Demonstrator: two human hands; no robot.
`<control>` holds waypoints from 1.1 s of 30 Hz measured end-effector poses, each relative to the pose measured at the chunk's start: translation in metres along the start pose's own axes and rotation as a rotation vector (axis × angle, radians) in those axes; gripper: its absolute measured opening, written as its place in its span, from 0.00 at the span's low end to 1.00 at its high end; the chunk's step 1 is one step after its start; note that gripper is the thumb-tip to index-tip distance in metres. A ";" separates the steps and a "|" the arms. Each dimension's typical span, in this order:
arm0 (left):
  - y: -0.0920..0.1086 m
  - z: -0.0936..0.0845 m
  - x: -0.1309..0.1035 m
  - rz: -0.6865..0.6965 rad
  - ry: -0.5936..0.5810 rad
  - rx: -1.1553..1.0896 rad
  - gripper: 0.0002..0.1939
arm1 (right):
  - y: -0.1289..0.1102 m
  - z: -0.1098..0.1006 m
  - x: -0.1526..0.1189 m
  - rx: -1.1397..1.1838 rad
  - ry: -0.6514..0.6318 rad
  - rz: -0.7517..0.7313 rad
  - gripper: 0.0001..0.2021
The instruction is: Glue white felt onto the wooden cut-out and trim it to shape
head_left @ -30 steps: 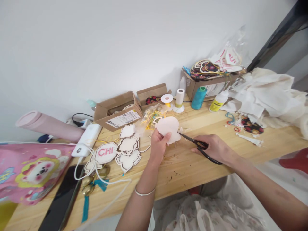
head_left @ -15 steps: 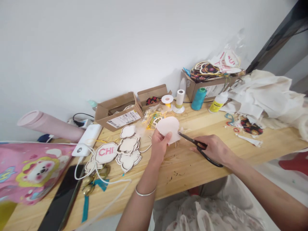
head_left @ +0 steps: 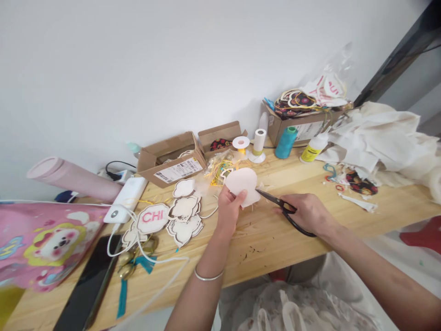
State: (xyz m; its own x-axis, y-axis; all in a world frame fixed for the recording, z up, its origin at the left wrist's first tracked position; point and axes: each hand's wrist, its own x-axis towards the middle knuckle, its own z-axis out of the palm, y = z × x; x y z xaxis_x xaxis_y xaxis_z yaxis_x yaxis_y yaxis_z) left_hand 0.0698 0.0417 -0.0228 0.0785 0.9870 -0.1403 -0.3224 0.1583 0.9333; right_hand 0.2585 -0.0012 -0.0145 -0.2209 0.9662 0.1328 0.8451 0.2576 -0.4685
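Pinching a pale cream patch [head_left: 243,178] in the left grip [head_left: 230,204], with the thumb across its front near the lower edge and fingers tucking in behind. Holding it up over the wooden surface [head_left: 239,241], just nearer the body than the tangle of coloured threads [head_left: 220,171]. Closing the right grip [head_left: 306,212] around the handles of some black scissors [head_left: 272,197], with the tips meeting the patch's right edge. Not really telling from here how far apart the blades are sitting.

Guessing at light and thin for the patch, kinda stiff for cloth, so probably bending or creasing under a hard squeeze rather than breaking. Not expecting much slipping, going by the matte look. Leaning toward pinching near the rim for handling, well clear of the blades. Assuming stiff and a bit heavier for the scissors, so taking hold by the handle loops.

Pointing the patch's rounded end away toward the wall, and its squarer corner back and to the right. Not picking out any clear long axis there. Running the scissors' long axis slantwise, from the handles at near right to the tips at far left.
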 end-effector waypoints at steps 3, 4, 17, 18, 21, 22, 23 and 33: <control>-0.002 -0.001 0.000 0.006 -0.033 -0.011 0.21 | -0.002 0.001 0.000 0.115 -0.030 0.034 0.17; -0.002 -0.001 0.000 0.006 -0.039 -0.022 0.20 | -0.002 0.002 0.000 0.172 -0.055 0.056 0.18; 0.002 -0.001 0.002 -0.026 -0.017 -0.107 0.22 | 0.011 -0.006 -0.005 1.111 -0.159 0.559 0.20; 0.002 -0.001 0.002 -0.020 -0.009 -0.091 0.22 | 0.010 -0.009 -0.005 1.194 -0.132 0.569 0.20; 0.000 0.000 0.002 0.044 0.015 0.007 0.21 | -0.004 -0.016 0.000 1.351 -0.044 0.622 0.25; 0.000 0.000 0.002 0.087 0.013 0.060 0.18 | -0.011 -0.016 0.003 1.379 -0.024 0.645 0.27; -0.001 0.000 0.001 0.141 -0.012 0.124 0.15 | -0.018 -0.016 0.005 1.401 -0.007 0.669 0.28; -0.004 -0.004 0.000 0.406 -0.113 0.291 0.10 | -0.041 0.022 0.020 1.435 0.383 0.598 0.22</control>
State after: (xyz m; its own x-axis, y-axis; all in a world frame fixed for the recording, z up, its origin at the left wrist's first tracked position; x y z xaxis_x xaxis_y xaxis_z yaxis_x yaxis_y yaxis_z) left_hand 0.0673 0.0416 -0.0275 0.1086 0.9555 0.2742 -0.0730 -0.2674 0.9608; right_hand 0.2090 0.0082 -0.0121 0.2747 0.9243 -0.2651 -0.4227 -0.1316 -0.8966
